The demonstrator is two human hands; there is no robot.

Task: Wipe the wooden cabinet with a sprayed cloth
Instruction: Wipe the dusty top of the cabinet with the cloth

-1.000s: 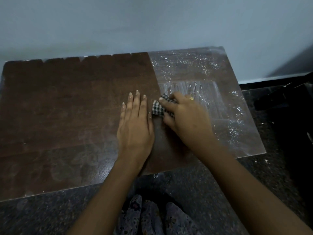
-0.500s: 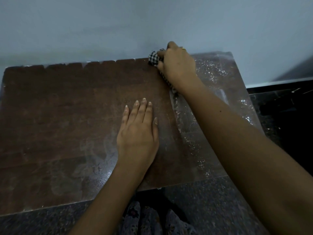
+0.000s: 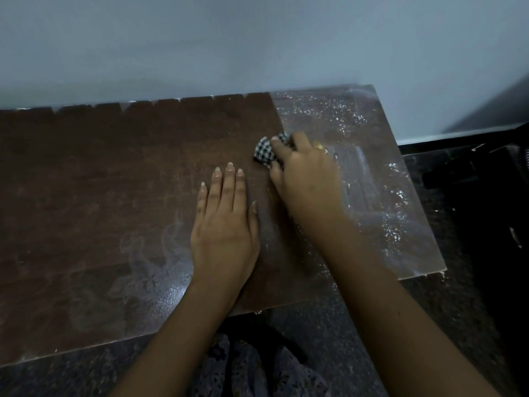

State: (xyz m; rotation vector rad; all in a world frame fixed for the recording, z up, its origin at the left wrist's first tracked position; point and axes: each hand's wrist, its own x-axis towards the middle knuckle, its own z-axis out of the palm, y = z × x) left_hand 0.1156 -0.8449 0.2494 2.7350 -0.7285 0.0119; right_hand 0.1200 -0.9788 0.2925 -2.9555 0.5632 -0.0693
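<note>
The dark brown wooden cabinet top (image 3: 100, 196) fills the middle of the view and runs up to the wall. Its right third (image 3: 380, 202) looks pale, wet and speckled with shiny droplets. My right hand (image 3: 306, 176) presses a bunched black-and-white checked cloth (image 3: 264, 151) onto the top, at the border between the dark part and the wet part. Most of the cloth is hidden under the fingers. My left hand (image 3: 226, 222) lies flat on the wood just left of it, palm down, fingers together and pointing at the wall.
A pale blue-grey wall (image 3: 257, 47) rises directly behind the cabinet. Dark speckled stone floor (image 3: 343, 325) lies in front and to the right. A black object (image 3: 486, 179) stands at the right edge. Patterned fabric (image 3: 252, 368) shows at the bottom.
My right hand has pulled the cloth back from the cabinet's far edge toward me, to the middle of the top. One second ago it was nearer still. My left hand stayed flat.
</note>
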